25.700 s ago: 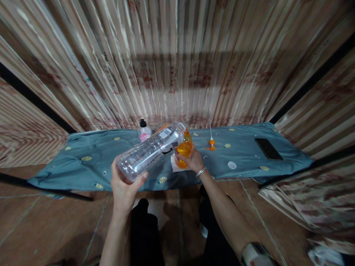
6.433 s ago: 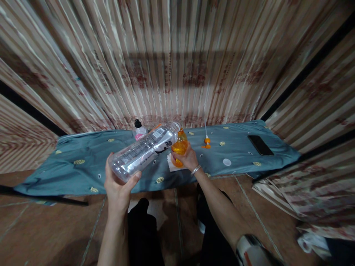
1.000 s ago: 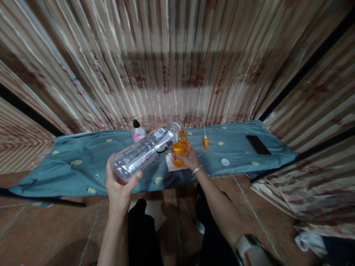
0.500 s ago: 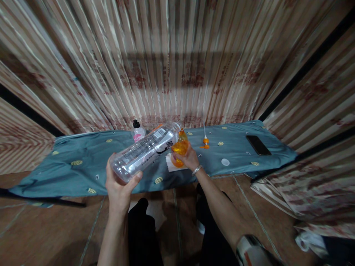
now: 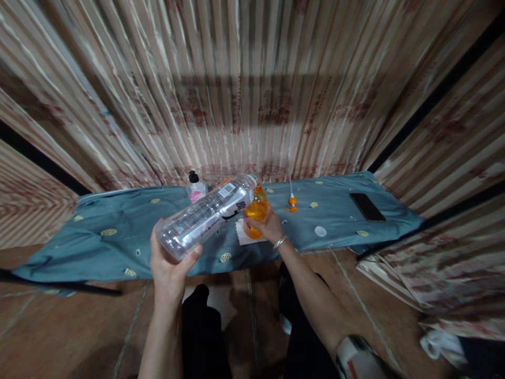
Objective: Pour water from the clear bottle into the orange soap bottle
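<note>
My left hand (image 5: 170, 268) is closed round the base of a large clear plastic bottle (image 5: 205, 218). The bottle is tilted, its mouth pointing right and resting at or just over the neck of an orange see-through bottle (image 5: 257, 210). Liquid shows inside the orange bottle. My right hand (image 5: 270, 225), with a bracelet at the wrist, grips the orange bottle and keeps it upright on a white paper sheet (image 5: 245, 239). An orange pump top (image 5: 292, 202) with its clear tube lies on the cloth to the right. Whether liquid is flowing between the bottles, I cannot tell.
A teal patterned cloth (image 5: 126, 226) covers the narrow surface. At its back stands a small bottle with a black cap (image 5: 194, 184). A dark phone (image 5: 366, 207) and a white round cap (image 5: 320, 231) lie at the right. Black poles (image 5: 426, 100) and curtains (image 5: 256, 95) enclose the place.
Almost nothing differs; both hands keep their grip on the two bottles, and the clear bottle has shifted only very slightly.
</note>
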### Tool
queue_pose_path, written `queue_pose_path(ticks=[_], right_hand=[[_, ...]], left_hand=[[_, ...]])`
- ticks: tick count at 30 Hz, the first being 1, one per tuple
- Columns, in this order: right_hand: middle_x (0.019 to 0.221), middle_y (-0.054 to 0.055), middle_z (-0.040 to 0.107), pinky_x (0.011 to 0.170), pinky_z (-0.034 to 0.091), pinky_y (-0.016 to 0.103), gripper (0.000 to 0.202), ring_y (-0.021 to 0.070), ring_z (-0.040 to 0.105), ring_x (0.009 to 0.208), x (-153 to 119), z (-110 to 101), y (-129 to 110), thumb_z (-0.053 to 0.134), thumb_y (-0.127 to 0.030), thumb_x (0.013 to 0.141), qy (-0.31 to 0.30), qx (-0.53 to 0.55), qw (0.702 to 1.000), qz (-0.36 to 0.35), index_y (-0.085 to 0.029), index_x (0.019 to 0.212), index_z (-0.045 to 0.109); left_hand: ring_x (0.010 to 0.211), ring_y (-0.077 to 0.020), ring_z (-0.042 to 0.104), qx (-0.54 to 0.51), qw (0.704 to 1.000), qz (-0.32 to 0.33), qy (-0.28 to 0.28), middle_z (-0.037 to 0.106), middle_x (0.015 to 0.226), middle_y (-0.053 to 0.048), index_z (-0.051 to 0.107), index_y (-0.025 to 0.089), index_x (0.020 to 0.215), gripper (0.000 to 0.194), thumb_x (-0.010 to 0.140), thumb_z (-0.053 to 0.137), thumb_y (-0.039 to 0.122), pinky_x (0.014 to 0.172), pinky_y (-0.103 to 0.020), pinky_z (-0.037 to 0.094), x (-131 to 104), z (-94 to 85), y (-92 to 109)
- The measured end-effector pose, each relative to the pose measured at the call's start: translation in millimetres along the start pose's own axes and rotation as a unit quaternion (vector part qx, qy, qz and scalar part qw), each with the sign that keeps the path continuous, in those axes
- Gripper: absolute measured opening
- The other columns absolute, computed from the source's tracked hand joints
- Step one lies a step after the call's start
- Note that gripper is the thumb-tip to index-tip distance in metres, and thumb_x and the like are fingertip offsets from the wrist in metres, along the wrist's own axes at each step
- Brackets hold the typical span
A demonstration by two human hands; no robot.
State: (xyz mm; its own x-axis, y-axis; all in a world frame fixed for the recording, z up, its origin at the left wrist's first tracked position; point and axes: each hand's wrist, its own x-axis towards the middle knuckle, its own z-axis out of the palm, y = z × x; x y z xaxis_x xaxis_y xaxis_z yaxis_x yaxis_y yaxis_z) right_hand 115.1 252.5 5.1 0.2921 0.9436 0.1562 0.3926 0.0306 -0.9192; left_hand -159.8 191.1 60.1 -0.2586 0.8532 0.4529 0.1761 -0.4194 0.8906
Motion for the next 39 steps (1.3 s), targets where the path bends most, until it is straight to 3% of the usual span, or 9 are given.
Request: queue_pose_path(ticks=[7,31,39], right_hand=[[0.107,0.002,0.08,0.102,0.062,0.05,0.061,0.0298,0.079,0.104,0.1,0.0,1.3,0.086,-0.049,0.066,0.008,-0.002,1.0,-0.009,-0.029,0.117,0.06],[0.114,0.005,0.08,0.104,0.061,0.055,0.062,0.033,0.077,0.111,-1.1,-0.8,-2.3,0.086,-0.047,0.067,-0.003,-0.01,1.0,-0.003,-0.029,0.12,0.059],[0.112,0.003,0.08,0.102,0.062,0.054,0.061,0.0327,0.079,0.109,-0.9,-0.3,-0.3,0.086,-0.049,0.067,0.003,-0.007,1.0,-0.005,-0.03,0.118,0.059]], left_hand=[[0.132,-0.037,0.067,-0.014,0.999,-0.045,-0.011,0.061,0.149,-0.016,0.053,0.023,0.153,0.103,0.064,0.097,0.052,0.108,-0.055,0.061,0.5,-1.8,4.6],[0.131,-0.037,0.067,-0.015,0.998,-0.056,0.004,0.063,0.146,-0.016,0.054,0.021,0.15,0.106,0.06,0.099,0.053,0.114,-0.057,0.057,0.5,0.2,10.8],[0.133,-0.0366,0.067,-0.011,0.999,-0.034,-0.012,0.062,0.148,-0.015,0.052,0.024,0.153,0.103,0.065,0.097,0.053,0.11,-0.053,0.06,0.7,-1.8,6.1]])
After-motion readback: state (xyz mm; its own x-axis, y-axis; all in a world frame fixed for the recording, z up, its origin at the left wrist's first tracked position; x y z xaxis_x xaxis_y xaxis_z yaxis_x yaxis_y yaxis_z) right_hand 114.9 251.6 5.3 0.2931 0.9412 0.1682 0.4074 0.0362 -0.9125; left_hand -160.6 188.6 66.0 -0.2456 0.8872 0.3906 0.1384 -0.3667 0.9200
